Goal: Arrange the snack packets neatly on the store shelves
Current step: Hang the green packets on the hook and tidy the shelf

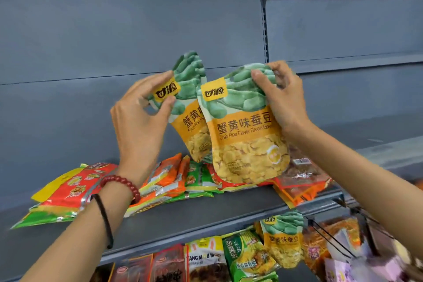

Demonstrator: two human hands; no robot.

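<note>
While both packets are upright over the grey metal shelf (206, 210), check your grasp before setting either one down. Your left hand (139, 126) pinches the top left corner of the rear orange-and-green foil broad-bean packet (190, 80) between thumb and fingers (160, 78). Your right hand (286, 103) grips the top right corner of the identical front packet (245, 144), thumb on the printed face and the other digits curled behind. The front packet overlaps the rear one. Both lower edges reach down to the loose heap of red, orange and green snack packets (169, 174) lying flat on the shelf; whether they rest on it cannot be determined.

To do this step well:

1. Square the two packets face-forward, top edges level, logos aligned.
2. Choose a bare stretch of shelf. The heap is an uneven base and an upright packet will likely tip on it.
3. Seat the flat bottom gusset first, then lean the packet back against the rear panel.
4. Release the corner only once the packet stands unaided. Foil is slippery, so expect sliding.

A matching broad-bean packet on the lower tier (283, 238) stands face-out; use it as the orientation reference.
</note>
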